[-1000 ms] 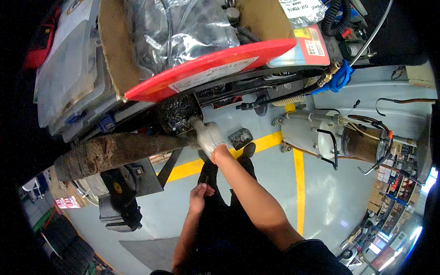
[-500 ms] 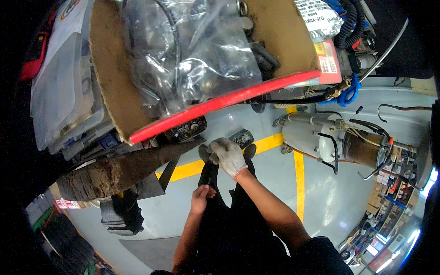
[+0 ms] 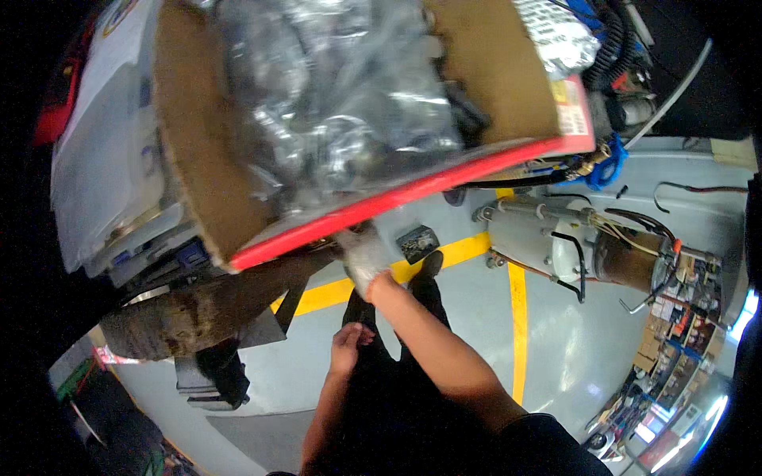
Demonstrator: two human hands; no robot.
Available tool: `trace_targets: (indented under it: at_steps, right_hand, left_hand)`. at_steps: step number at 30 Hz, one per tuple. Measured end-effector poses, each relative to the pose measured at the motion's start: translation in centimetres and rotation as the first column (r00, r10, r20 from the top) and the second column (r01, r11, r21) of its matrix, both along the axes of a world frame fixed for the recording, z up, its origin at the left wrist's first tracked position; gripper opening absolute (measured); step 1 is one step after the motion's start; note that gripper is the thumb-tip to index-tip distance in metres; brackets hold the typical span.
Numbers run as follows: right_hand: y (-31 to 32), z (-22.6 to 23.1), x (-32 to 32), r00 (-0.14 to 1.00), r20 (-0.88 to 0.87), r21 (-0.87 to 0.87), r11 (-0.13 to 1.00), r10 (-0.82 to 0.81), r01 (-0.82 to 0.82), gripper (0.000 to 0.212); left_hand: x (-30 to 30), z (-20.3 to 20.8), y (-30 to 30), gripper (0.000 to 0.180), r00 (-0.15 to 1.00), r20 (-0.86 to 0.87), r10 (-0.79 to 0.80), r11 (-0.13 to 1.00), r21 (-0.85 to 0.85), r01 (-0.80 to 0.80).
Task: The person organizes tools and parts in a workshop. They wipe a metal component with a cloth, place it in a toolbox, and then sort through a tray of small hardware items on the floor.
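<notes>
My right hand (image 3: 363,263), in a pale work glove with an orange cuff, reaches in under the red front edge (image 3: 397,208) of a large open cardboard box (image 3: 508,75). Its fingertips are smeared by motion and partly covered by that edge. Clear plastic bags (image 3: 349,103) fill the box, with dark metal parts (image 3: 464,111) beside them. My left hand (image 3: 352,343) is bare and held low before my dark trousers, its fingers curled closed. What it holds, if anything, is too small to make out.
A worn wooden bench edge (image 3: 190,313) juts out at left, above a dark vise-like block (image 3: 210,377). Behind my shoes lies a dark bin of parts (image 3: 417,243). On the right stands a wheeled tank (image 3: 540,238) with hoses; stacked clear plastic trays (image 3: 119,174) lean far left.
My right hand has moved left and forward, from over my shoes to beneath the box's red edge. The box sits slightly lower in view. My left hand stays about where it was.
</notes>
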State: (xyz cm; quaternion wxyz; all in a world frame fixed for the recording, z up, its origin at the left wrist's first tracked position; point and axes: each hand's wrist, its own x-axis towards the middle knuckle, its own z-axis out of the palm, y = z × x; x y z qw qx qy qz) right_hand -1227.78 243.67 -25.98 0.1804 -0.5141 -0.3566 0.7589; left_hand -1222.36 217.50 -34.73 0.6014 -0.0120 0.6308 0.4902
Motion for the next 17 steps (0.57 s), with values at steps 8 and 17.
trace_targets:
  at_steps: [8,17]
  right_hand:
    - [1.2,0.1,-2.8,0.913,0.407,0.398,0.895,0.023,-0.200,0.044]
    - [3.3,7.5,0.6,0.950,0.310,0.383,0.909,0.043,-0.166,0.050]
  left_hand:
    - [0.6,-0.7,-1.7,0.035,0.999,0.049,0.009,1.000,0.023,-0.010]
    - [1.7,0.6,-1.2,0.036,0.993,0.022,-0.118,0.993,0.035,0.117]
